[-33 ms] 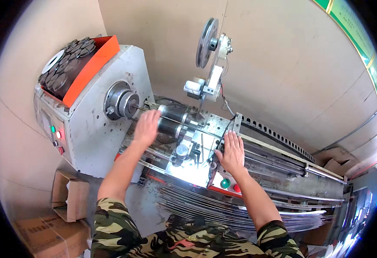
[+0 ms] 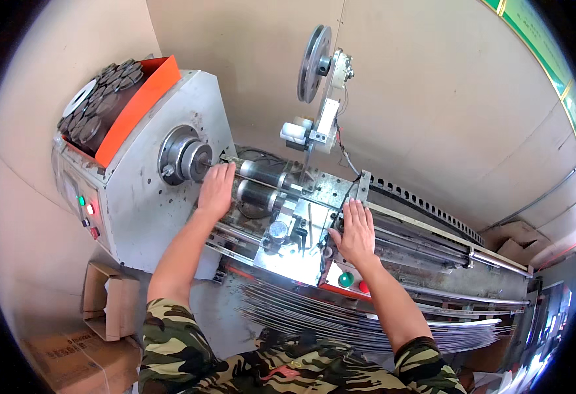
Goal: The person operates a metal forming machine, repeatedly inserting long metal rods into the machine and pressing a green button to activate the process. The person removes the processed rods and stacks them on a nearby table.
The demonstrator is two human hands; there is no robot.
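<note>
My left hand [image 2: 217, 190] lies over a thin metal rod [image 2: 261, 181] close to the round chuck [image 2: 194, 159] of a grey machine. Its fingers are stretched out side by side across the rod, and the thumb is hidden. My right hand [image 2: 355, 230] rests flat, thumb apart, at the right end of the bright metal carriage plate [image 2: 304, 266], beside the long rails. Between the hands, the rod runs past two dark cylinders [image 2: 259, 196] with pale end rings. A round dial gauge [image 2: 278, 230] stands on the plate.
An orange tray [image 2: 140, 111] of dark discs tops the machine housing [image 2: 163, 223]. A pulley wheel [image 2: 314, 64] rises behind the carriage. Green and red buttons [image 2: 345, 280] sit below my right hand. Many long rods [image 2: 340, 322] lie in front, and cardboard boxes [image 2: 71, 361] stand lower left.
My left hand has shifted slightly left, nearer the chuck, and its fingers look straighter. My right hand stays in the same place.
</note>
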